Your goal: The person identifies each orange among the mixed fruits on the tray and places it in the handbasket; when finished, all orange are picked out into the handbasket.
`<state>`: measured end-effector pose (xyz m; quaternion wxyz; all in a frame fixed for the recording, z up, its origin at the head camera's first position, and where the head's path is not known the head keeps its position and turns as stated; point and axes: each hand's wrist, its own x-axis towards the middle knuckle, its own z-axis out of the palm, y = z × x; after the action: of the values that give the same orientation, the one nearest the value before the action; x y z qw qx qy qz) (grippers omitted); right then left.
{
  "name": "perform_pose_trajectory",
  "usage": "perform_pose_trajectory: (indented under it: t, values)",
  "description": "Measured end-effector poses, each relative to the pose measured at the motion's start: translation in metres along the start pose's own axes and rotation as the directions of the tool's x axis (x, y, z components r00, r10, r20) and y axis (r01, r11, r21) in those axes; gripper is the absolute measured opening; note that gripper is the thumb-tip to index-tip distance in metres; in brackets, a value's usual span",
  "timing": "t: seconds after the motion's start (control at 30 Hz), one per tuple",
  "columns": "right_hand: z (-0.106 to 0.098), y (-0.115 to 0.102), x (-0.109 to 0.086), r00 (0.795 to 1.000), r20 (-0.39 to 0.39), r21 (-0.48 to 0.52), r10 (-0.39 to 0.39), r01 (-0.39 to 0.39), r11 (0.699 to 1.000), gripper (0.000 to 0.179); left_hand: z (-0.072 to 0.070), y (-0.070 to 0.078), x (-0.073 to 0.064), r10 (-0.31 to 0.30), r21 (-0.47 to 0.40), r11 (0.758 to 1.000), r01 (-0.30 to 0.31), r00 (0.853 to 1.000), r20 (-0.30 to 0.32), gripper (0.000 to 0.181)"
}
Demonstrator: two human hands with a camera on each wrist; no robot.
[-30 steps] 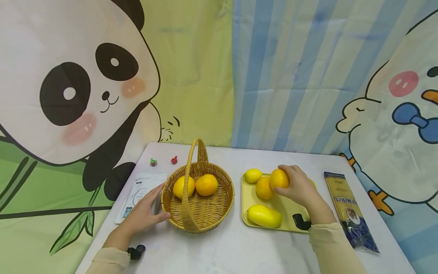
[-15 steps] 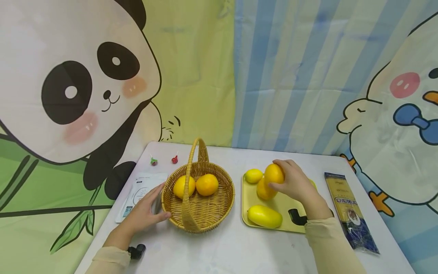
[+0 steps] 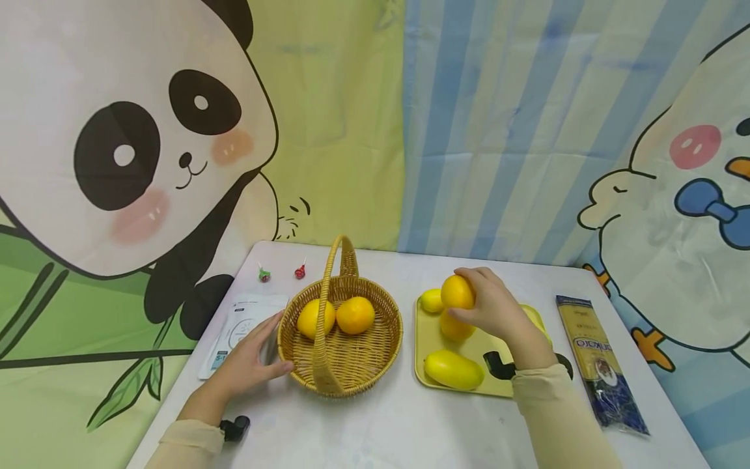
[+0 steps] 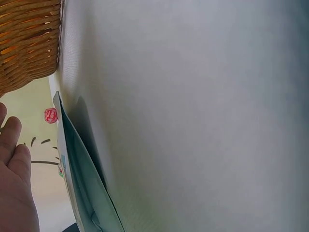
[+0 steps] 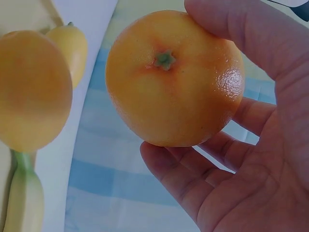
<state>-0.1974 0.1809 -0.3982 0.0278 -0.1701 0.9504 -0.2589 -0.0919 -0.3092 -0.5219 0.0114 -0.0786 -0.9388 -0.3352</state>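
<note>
Leftward and slightly up goes the right hand, bringing the held orange across from beside the second orange to just above it, and I'd call that a carry under way: off the tray, not yet inside the basket. Thumb on one side, fingers round the other, that's a firm pinch, clear in the right wrist view! Over on the other side, the left hand hasn't budged, fingers loosely spread beside the basket wall; touching it or not, I cannot tell. Now the count: one basket with two fruits in it, a yellow fruit and an orange fruit side by side. One tray, and on it one orange, one lemon and one long yellow fruit, plus something yellow behind the right wrist, too hidden to count. Round the table, two lollipops, the green lollipop and the red lollipop, one white packet by the left hand and, out right, one blue-and-gold bag.
</note>
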Motion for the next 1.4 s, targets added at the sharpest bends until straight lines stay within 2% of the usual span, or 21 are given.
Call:
perform_pose_trajectory:
  t: [0.27, 0.53, 0.87, 1.4]
  values:
    - [0.003, -0.016, 0.006, 0.999, -0.002, 0.035, -0.045, 0.045, 0.998, 0.081, -0.001, 0.002, 0.001, -0.002, -0.01, 1.0, 0.002, 1.0, 0.003, 0.111]
    - [0.011, -0.04, 0.013, 0.994, -0.003, 0.036, -0.107, 0.107, 0.994, 0.082, -0.001, 0.001, 0.001, 0.005, -0.006, 1.0, -0.005, 1.0, -0.003, 0.111]
    - [0.018, -0.06, 0.016, 0.989, 0.012, 0.038, -0.15, 0.149, 0.988, 0.082, -0.001, 0.001, 0.0, -0.027, -0.023, 0.999, 0.027, 1.0, 0.014, 0.112]
    - [0.031, -0.086, 0.021, 0.979, 0.042, 0.047, -0.2, 0.198, 0.979, 0.08, 0.0, 0.001, 0.0, 0.012, -0.017, 1.0, -0.012, 1.0, -0.003, 0.111]
